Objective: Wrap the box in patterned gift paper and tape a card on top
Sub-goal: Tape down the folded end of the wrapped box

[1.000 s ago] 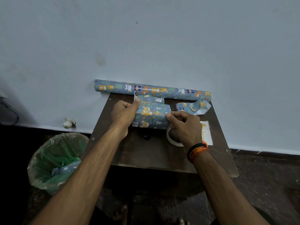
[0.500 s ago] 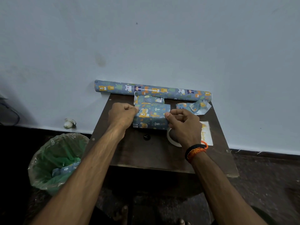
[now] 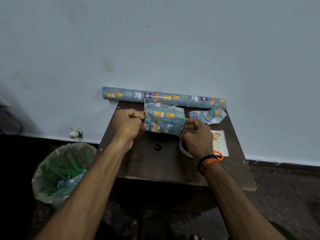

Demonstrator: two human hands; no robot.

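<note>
Gripping the wrapped box, left hand and right hand pinch its paper ends.
Gold script on the card is too blurry to read.

Left hand, right hand; fingers curled

A dark wooden table stands against a pale blue wall on dark floor.
</note>
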